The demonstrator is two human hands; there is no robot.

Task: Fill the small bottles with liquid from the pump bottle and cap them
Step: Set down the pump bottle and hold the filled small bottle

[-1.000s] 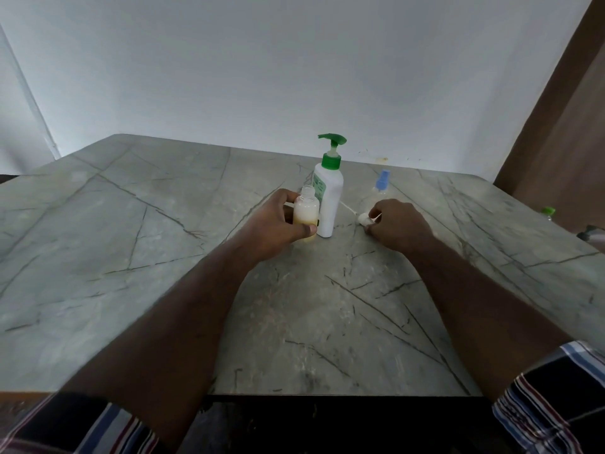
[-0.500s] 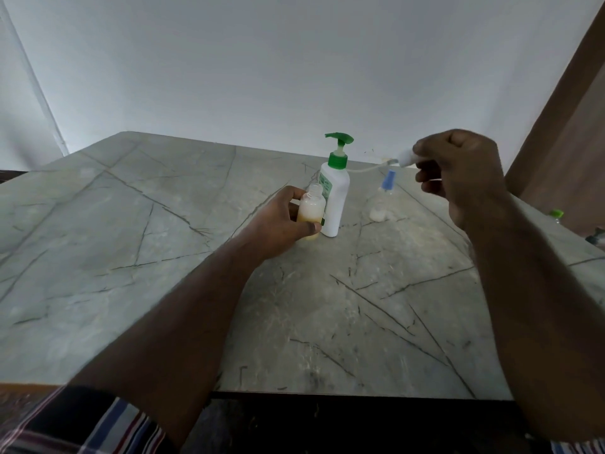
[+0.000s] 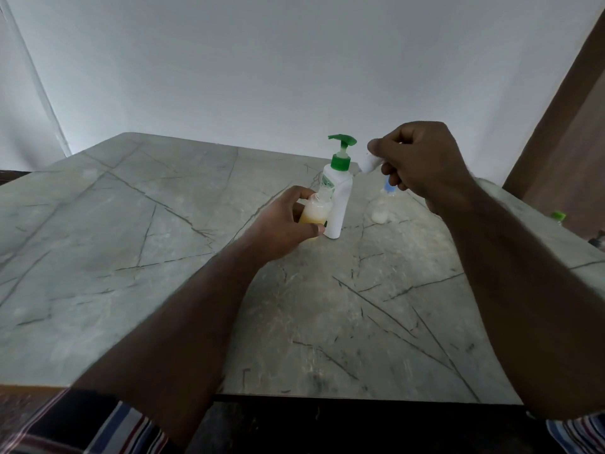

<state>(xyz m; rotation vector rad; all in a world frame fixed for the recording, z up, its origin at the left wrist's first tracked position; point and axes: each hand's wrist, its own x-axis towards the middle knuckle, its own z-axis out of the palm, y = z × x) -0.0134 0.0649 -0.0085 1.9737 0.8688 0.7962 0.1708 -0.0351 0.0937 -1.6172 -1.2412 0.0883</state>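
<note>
— Grey veined stone with dark cracks makes up the table (image 3: pixel 163 257), which is set against a plain pale wall; a brown panel is seen at the right edge.

— And how far has the job been carried?

— One small bottle (image 3: pixel 316 213), filled with yellowish liquid and uncapped, is gripped by the left hand (image 3: pixel 281 227) just beside the pump bottle (image 3: pixel 337 198). A white cap (image 3: pixel 370 163) is pinched in the right hand (image 3: pixel 422 162), held up in the air above and to the right of the open neck.

— So capping is judged to be pending?

— Yes. A second bottle with a blue top (image 3: pixel 381 211) is seen behind, with white contents low inside; whether more filling is needed there cannot be told.
</note>
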